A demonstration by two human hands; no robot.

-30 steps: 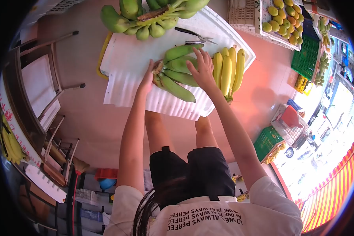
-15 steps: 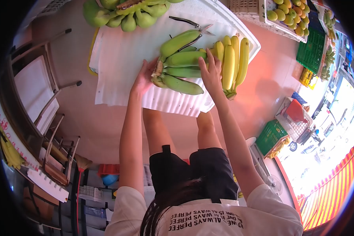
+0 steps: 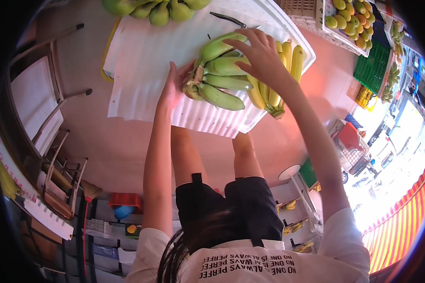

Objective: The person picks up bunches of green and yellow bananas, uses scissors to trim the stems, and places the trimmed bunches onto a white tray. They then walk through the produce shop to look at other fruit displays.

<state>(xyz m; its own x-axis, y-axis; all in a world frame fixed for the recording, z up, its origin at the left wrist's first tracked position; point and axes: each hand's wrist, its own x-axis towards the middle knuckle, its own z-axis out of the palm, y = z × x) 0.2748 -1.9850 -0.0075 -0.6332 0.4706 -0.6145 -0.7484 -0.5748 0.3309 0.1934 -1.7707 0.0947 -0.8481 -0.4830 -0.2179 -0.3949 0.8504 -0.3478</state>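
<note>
A bunch of green bananas (image 3: 226,66) lies on a white foam sheet (image 3: 141,85), its cut crown pointing left. My left hand (image 3: 175,85) cups the crown end from the left, thumb up, with the other fingers partly hidden behind the bunch. Over the bananas' right-hand tips is my right hand (image 3: 263,59), fingers spread and curved; a fingertip is close to the upper banana, though contact is unclear. Yellow bananas (image 3: 296,63) lie to the right, partly behind that hand. Clippers with dark handles (image 3: 227,20) rest beyond the bunch, their blades partly covered by my right hand.
Another green bunch (image 3: 167,10) sits at the sheet's far left. A crate of mangoes (image 3: 349,21) and a green crate (image 3: 372,66) stand at the far right. On the left are a metal-framed chair (image 3: 56,75) and a broom (image 3: 90,191).
My right hand has moved up and away from me, from the middle bananas to the upper tips. The green bunch has shifted slightly and the yellow bananas now sit partly behind it.
</note>
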